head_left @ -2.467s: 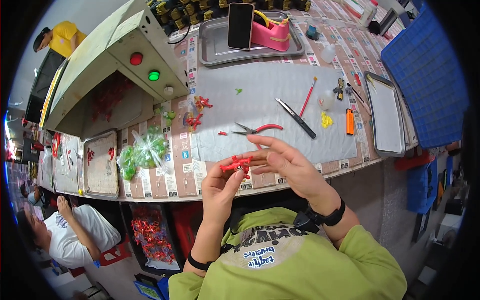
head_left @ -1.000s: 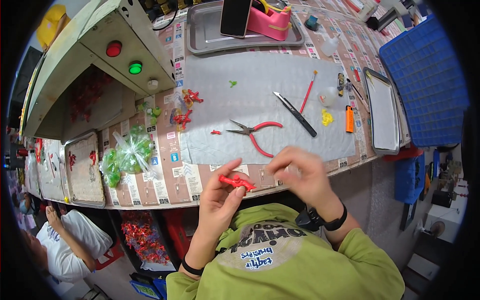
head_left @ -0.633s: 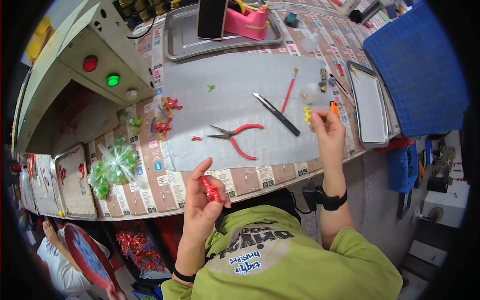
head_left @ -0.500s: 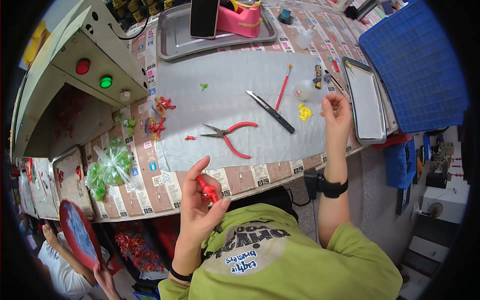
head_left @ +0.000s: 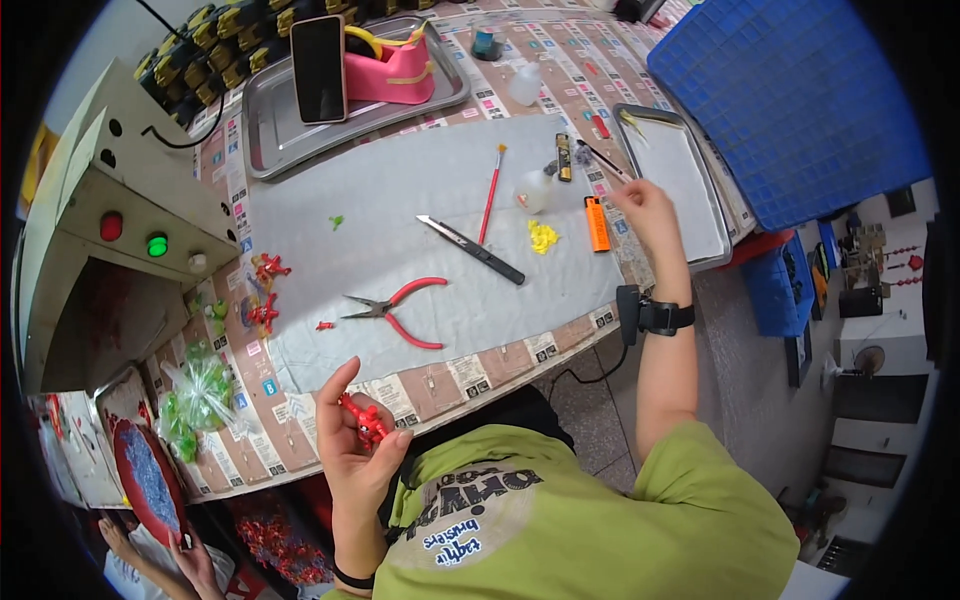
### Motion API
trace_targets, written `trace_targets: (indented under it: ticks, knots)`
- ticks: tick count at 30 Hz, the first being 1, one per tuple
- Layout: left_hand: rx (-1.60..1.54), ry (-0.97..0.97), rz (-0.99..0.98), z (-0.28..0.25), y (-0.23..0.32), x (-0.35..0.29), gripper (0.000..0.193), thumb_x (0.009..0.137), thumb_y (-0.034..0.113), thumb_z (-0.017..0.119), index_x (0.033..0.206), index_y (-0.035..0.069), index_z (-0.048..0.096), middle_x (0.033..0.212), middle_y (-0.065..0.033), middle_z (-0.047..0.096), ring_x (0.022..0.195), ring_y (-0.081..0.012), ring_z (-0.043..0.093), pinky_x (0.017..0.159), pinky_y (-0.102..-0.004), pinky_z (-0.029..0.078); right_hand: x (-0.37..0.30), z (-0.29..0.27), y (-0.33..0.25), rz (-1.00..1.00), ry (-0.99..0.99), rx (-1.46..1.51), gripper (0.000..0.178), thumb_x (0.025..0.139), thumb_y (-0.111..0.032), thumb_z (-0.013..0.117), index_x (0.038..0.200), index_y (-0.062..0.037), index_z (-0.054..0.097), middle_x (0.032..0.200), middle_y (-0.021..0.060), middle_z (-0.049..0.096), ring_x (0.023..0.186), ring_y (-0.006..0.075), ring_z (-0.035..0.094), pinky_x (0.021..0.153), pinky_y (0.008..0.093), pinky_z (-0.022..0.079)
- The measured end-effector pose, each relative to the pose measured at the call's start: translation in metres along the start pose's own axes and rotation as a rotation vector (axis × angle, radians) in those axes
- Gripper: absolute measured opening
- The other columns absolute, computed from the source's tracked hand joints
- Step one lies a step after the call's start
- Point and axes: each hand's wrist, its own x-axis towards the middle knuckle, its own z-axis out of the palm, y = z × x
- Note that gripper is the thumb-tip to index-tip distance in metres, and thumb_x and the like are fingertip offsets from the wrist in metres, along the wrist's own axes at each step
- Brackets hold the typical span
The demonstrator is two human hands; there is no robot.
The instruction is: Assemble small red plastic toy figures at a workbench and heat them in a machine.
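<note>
In my left hand (head_left: 352, 440), a small red plastic toy figure (head_left: 371, 424) lies between curled fingers and thumb, the index finger raised. My right hand (head_left: 648, 212) is at the right side of the cloth, fingertips pinched together on the handle end of a thin dark-tipped paintbrush (head_left: 606, 162). Just beside that hand lies an orange lighter (head_left: 597, 223). On the grey cloth are red-handled pliers (head_left: 400, 310), a black utility knife (head_left: 475, 250), a red brush (head_left: 490, 195), a yellow lump (head_left: 542, 237) and a small red piece (head_left: 324, 325).
More red figures (head_left: 265, 312) and a bag of green pieces (head_left: 200, 395) lie left, next to a metal machine (head_left: 120, 190) with lit buttons. A tray (head_left: 265, 150) with phone and pink tape dispenser stands behind. A blue crate (head_left: 790, 110) is at right; a co-worker's hands (head_left: 195, 560) hold a red bowl.
My view has shifted, so the table appears further left and lower. My right hand has moved off the orange lighter, uncovering it, to the thin paintbrush. The left hand keeps the figure.
</note>
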Motion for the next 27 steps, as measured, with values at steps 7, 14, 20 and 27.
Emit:
trace_targets:
  ticks: [7, 14, 20, 27]
  knots:
    - [0.075, 0.026, 0.005, 0.009, 0.000, 0.005, 0.066, 0.066, 0.001, 0.070, 0.123, 0.001, 0.037, 0.071, 0.0026, 0.044, 0.061, -0.0027, 0.042, 0.055, -0.0134, 0.032, -0.017, 0.031, 0.005, -0.043, 0.038, -0.505, 0.044, 0.069, -0.041, 0.067, 0.079, 0.0002, 0.055, 0.076, 0.0179, 0.060, 0.075, 0.0345, 0.059, 0.059, 0.0413, 0.045]
    - [0.040, 0.016, -0.056, 0.009, -0.001, 0.004, 0.060, 0.068, 0.007, 0.071, 0.118, -0.002, 0.040, 0.065, 0.0018, 0.048, 0.054, -0.0031, 0.043, 0.050, -0.0142, 0.032, -0.036, 0.024, -0.040, -0.199, 0.219, -0.217, 0.032, 0.077, -0.029, 0.061, 0.093, -0.0064, 0.045, 0.074, 0.0166, 0.060, 0.067, 0.0355, 0.059, 0.055, 0.0429, 0.045]
    - [0.059, 0.052, -0.009, 0.008, -0.002, 0.004, 0.058, 0.070, 0.007, 0.069, 0.119, -0.001, 0.039, 0.067, 0.0011, 0.048, 0.056, -0.0034, 0.044, 0.051, -0.0145, 0.032, -0.029, 0.023, -0.006, 0.050, 0.205, -0.465, 0.029, 0.082, -0.031, 0.055, 0.095, -0.0071, 0.048, 0.077, 0.0163, 0.061, 0.069, 0.0365, 0.059, 0.057, 0.0436, 0.044]
    - [0.062, 0.054, -0.036, 0.010, -0.008, 0.011, 0.054, 0.074, 0.002, 0.063, 0.122, 0.001, 0.037, 0.073, 0.0005, 0.047, 0.061, -0.0037, 0.043, 0.053, -0.0147, 0.034, -0.045, 0.025, -0.052, -0.257, 0.097, 0.043, 0.022, 0.077, -0.016, 0.059, 0.097, -0.0100, 0.051, 0.082, 0.0130, 0.059, 0.072, 0.0322, 0.059, 0.059, 0.0405, 0.046]
